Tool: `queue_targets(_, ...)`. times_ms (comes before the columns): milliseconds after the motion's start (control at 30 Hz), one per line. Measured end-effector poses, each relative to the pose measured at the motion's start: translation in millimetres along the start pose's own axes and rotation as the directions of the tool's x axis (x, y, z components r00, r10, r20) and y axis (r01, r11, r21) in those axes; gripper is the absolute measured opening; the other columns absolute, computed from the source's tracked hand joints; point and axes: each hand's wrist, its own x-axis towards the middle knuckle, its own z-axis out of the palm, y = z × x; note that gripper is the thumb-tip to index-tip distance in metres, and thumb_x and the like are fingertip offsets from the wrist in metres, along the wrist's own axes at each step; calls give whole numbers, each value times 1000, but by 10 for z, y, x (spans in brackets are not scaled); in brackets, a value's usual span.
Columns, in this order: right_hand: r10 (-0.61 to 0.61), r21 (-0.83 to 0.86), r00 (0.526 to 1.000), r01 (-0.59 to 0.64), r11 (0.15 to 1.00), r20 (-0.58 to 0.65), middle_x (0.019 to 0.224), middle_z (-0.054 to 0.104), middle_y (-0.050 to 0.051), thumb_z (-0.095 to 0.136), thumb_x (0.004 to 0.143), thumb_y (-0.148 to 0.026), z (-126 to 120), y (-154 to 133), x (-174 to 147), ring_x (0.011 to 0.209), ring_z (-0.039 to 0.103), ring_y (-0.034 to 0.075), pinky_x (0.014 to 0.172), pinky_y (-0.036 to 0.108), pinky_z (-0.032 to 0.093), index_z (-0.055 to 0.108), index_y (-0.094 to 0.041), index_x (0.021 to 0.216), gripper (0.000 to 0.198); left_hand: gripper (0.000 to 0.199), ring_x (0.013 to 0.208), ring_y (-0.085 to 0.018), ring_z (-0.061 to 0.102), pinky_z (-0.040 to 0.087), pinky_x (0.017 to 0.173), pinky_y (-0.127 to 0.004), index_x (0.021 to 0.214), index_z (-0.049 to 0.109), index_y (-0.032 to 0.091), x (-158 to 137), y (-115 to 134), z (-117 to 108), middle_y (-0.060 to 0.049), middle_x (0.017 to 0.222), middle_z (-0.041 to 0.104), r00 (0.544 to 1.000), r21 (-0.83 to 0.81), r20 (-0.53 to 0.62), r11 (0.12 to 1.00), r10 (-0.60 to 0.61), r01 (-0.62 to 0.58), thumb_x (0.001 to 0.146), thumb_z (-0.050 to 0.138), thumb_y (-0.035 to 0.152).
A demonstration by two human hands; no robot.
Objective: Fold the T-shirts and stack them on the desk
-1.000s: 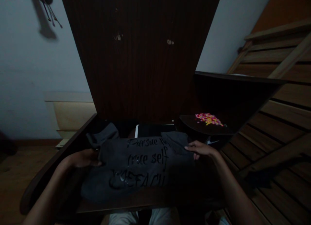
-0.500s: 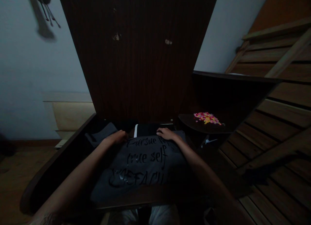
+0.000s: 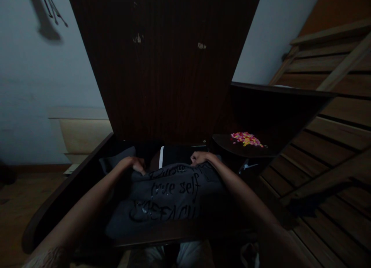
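A dark grey shirt [image 3: 174, 200] with black lettering lies spread on the dark desk, its near part reaching the front edge. My left hand [image 3: 136, 164] is closed on the cloth at the far left of the lettering. My right hand [image 3: 199, 157] grips the cloth's far edge on the right, fingers curled in. Between the hands the far edge sags and wrinkles across the top line of letters. Just beyond it lies a black item with a white stripe [image 3: 161, 156]. A grey flap of cloth [image 3: 118, 158], perhaps a sleeve, lies left of my left hand.
Small pink, red and yellow pieces [image 3: 247, 139] are heaped on a rounded shelf [image 3: 223, 144] at the right. A tall dark wooden panel [image 3: 168, 75] rises behind the desk. A raised desk rim [image 3: 66, 190] runs along the left. Wooden slats [image 3: 342, 129] stand at the far right.
Both hands have gone from lying flatter on the shirt to gripping its cloth. The far edge and top line of letters have been bunched and pulled slightly toward me.
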Motion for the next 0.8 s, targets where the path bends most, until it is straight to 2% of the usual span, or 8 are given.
queue_targets(200, 64, 117, 985, -84, 990, 163, 80, 71, 2, 78, 57, -63, -101, 126, -102, 73, 63, 16, 62, 23, 44, 74, -18, 82, 51, 22, 68, -20, 60, 46, 66, -28, 58, 68, 20, -238, 38, -113, -1, 64, 67, 994, -82, -71, 993, 82, -88, 55, 70, 42)
queue_targets(300, 34, 178, 969, -79, 981, 244, 79, 72, 2, 80, 48, -68, -184, 137, -215, 74, 64, 17, 64, 24, 46, 75, -18, 81, 61, 36, 72, -19, 59, 46, 68, -27, 65, 66, 21, -438, 28, -248, 0, 68, 65, 953, -167, -258, 965, 158, -205, 60, 68, 56)
queue_targets(367, -4, 211, 964, -54, 976, 266, 80, 72, 2, 82, 44, -67, -223, 125, -297, 76, 65, 18, 66, 24, 47, 76, -17, 82, 63, 43, 71, -18, 57, 46, 66, -27, 68, 62, 20, -562, 8, -335, 0, 68, 63, 892, -214, -422, 938, 163, -273, 62, 67, 63)
queue_targets(433, -37, 230, 968, -22, 973, 250, 84, 73, 2, 84, 43, -64, -248, 109, -374, 80, 65, 19, 68, 24, 47, 76, -17, 86, 65, 47, 71, -18, 57, 46, 67, -27, 71, 60, 20, -653, -19, -402, -1, 70, 61, 790, -229, -601, 921, 121, -315, 64, 65, 66)
queue_targets(567, -117, 313, 981, 63, 948, 157, 101, 73, 5, 86, 46, -60, -264, 96, -479, 90, 66, 20, 75, 24, 49, 74, -18, 103, 72, 44, 75, -19, 56, 45, 70, -28, 79, 55, 21, -713, -74, -449, -2, 77, 61, 418, -157, -908, 938, -13, -311, 71, 57, 64)
queue_targets(633, -144, 396, 987, 104, 912, 75, 105, 72, 6, 81, 55, -65, -235, 97, -492, 91, 65, 20, 76, 25, 50, 72, -18, 108, 71, 42, 75, -19, 56, 45, 71, -28, 82, 54, 22, -694, -87, -433, -2, 78, 61, 313, -136, -949, 957, -51, -256, 74, 53, 62)
queue_targets(700, -86, 455, 996, 62, 888, 32, 97, 72, 6, 65, 72, -72, -159, 85, -473, 83, 65, 18, 70, 26, 51, 70, -17, 109, 66, 40, 74, -20, 57, 45, 72, -29, 84, 52, 22, -657, -95, -402, -2, 79, 62, 316, -124, -947, 969, -51, -215, 76, 51, 61)
queue_targets(800, 81, 348, 996, -87, 933, 34, 79, 69, 5, 49, 88, -66, 25, 25, -403, 64, 61, 16, 59, 26, 48, 70, -17, 98, 54, 40, 74, -21, 59, 45, 72, -30, 83, 51, 23, -588, -120, -350, -3, 79, 63, 398, -107, -917, 978, -28, -180, 76, 49, 62)
